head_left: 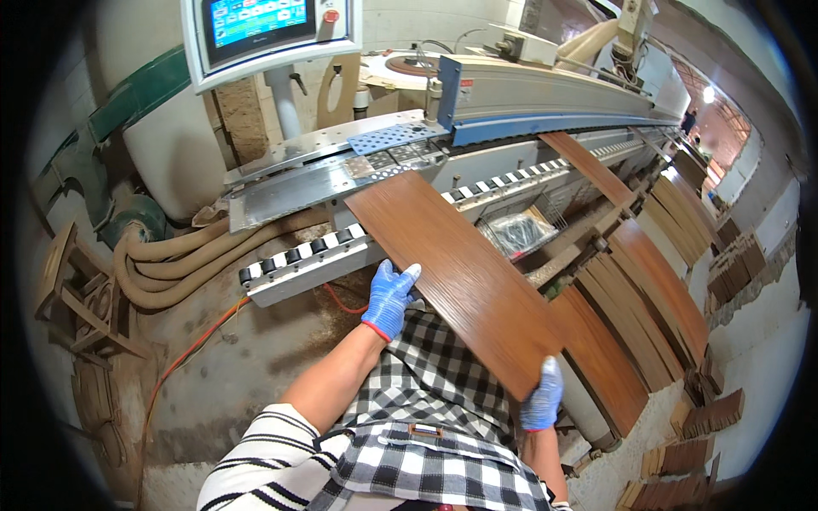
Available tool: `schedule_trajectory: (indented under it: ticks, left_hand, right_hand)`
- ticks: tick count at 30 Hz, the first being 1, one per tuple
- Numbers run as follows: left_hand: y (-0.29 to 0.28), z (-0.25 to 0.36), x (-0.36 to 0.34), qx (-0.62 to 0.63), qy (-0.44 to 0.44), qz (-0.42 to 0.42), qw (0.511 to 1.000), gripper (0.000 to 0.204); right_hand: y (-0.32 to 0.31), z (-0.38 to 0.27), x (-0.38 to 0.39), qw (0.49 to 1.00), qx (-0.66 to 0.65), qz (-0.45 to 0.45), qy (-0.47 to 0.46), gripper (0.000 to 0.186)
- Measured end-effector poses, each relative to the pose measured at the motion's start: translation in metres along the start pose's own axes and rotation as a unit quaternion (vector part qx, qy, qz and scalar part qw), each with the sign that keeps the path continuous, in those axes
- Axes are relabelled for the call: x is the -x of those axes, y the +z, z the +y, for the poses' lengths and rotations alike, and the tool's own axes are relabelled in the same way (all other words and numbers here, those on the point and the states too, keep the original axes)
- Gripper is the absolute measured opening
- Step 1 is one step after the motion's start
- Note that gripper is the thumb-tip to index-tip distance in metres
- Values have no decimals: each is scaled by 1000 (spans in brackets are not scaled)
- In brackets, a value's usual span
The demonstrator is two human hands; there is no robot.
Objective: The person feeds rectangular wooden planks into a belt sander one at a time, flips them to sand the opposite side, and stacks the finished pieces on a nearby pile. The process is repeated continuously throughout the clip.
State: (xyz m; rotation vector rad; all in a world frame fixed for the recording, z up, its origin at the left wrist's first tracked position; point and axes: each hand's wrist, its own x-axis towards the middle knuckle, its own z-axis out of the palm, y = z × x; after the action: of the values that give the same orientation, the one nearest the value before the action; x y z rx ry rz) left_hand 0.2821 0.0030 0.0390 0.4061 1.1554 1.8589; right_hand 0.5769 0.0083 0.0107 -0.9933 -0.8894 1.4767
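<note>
A long brown wood-grain board (460, 277) lies slantwise across the machine's front, its far end over the metal infeed table (294, 194) and the roller rail. My left hand (390, 300), in a blue coated glove, grips its left long edge with the thumb on top. At the near right end my right hand (543, 399), gloved the same way, is closed around the board's corner. Fingers under the board are hidden. A second brown board (588, 169) is farther along, one end at the machine's blue guard and the other toward the right.
A roller rail (319, 249) with black and white wheels runs along the edge-banding machine. A control screen (260, 19) stands above at left. Stacked boards (609, 358) lie to the right, with more piles beyond. Thick hoses (170, 264) and an orange cable (183, 362) are at left.
</note>
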Motion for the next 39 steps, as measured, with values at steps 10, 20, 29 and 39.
schedule_trajectory:
  ticks: [10, 20, 29, 39]
  left_hand:
    - [-68, 36, 41, 24, 78, -22, 996, 41]
    - [-99, 38, 51, -135, 151, 60, 977, 74]
    - [-83, 69, 69, -146, 63, 30, 987, 74]
    - [-65, 52, 43, -136, 72, -23, 988, 73]
  right_hand:
    - [110, 4, 14, 913, 56, -373, 157, 33]
    - [128, 23, 16, 887, 143, -413, 149, 42]
    - [7, 65, 14, 769, 546, -276, -187, 27]
    - [2, 80, 11, 783, 512, -253, -246, 23]
